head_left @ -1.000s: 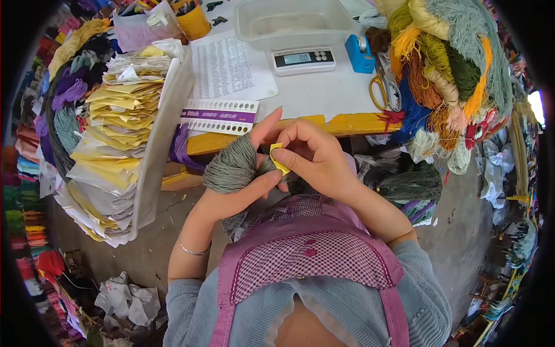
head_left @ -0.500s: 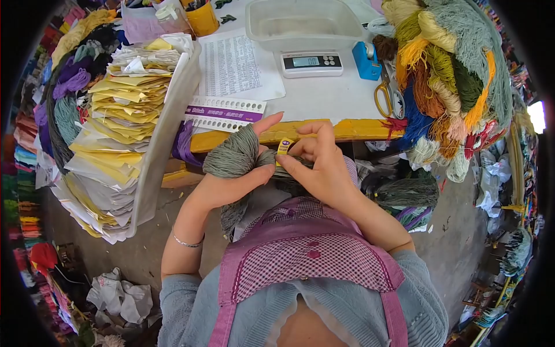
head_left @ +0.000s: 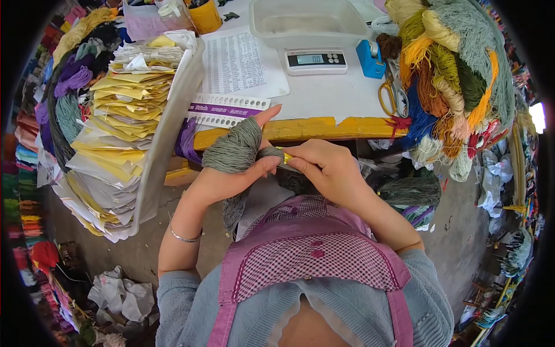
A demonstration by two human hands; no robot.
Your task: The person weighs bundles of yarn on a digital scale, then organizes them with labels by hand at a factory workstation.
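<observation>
Grey-green wool skein (head_left: 234, 151) held before chest, just below yellow-painted table (head_left: 324, 126) edge. Left hand (head_left: 228, 180): fingers clamped around skein middle, forefinger sticking up. Right hand (head_left: 326, 169): fingers pinched together on small yellow paper band (head_left: 287, 157) at skein neck.

Risk, in my judgement: if pinch loosens, band slips or tears and strands spread.

Purple-white punched card (head_left: 228, 110) overhangs table near raised forefinger, could be knocked. Further off: digital scale (head_left: 316, 60), yellow-handled scissors (head_left: 388, 95), stack of yellow paper sheets (head_left: 124, 115), multicoloured yarn bundle (head_left: 451, 75).

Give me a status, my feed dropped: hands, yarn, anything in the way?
Left hand shut on grey skein. Right hand pinching yellow label at skein's waist. Nothing between hands; table edge just beyond.
</observation>
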